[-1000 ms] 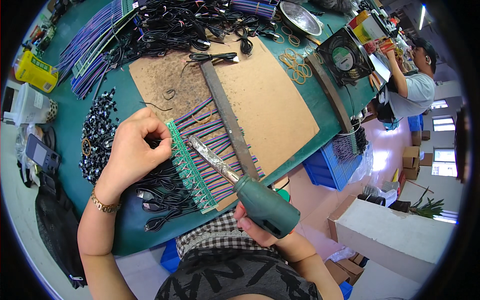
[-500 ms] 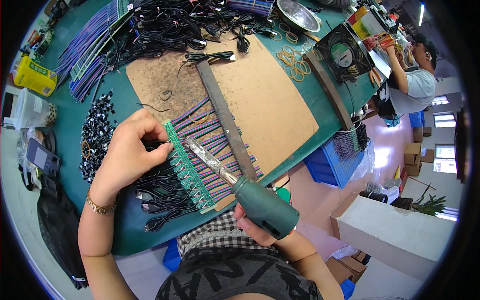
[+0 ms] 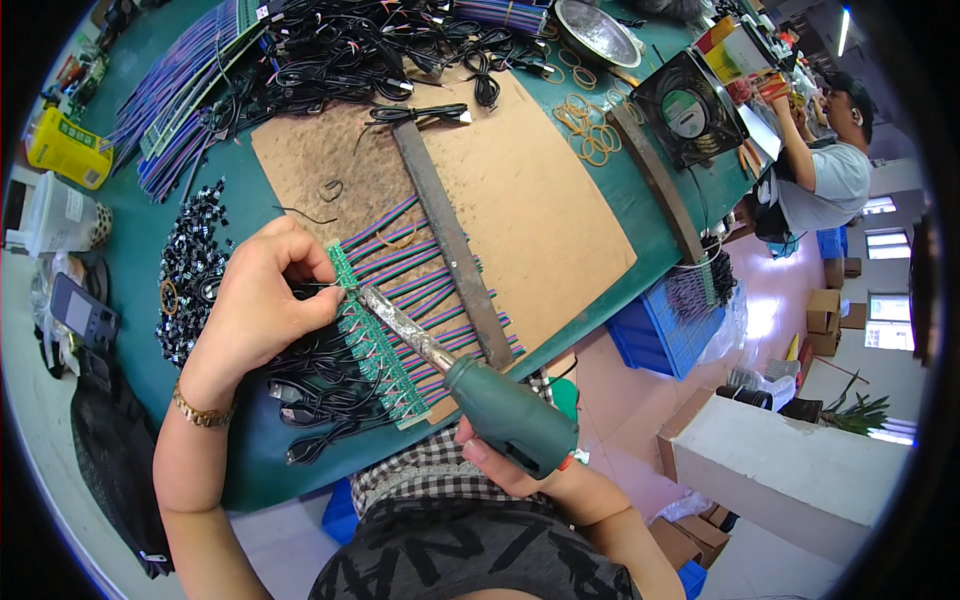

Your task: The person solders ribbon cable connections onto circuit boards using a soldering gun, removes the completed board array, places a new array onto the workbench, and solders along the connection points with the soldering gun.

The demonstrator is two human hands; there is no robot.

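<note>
The green board (image 3: 378,350) lies on the table (image 3: 260,480), and its striped wires (image 3: 400,256) go out to its right, under a dark bar (image 3: 450,240) which lies across them. At the upper part of the board is the left hand (image 3: 275,290); its grip is narrow, thumb and finger nearly together (whether a thin wire is between them, I cannot tell). The right hand (image 3: 505,470), below and to the right of the board, has its grip around the handle of the soldering iron (image 3: 480,392), whose tip is at the board's upper part. Left of the board are black cables (image 3: 315,390)
</note>
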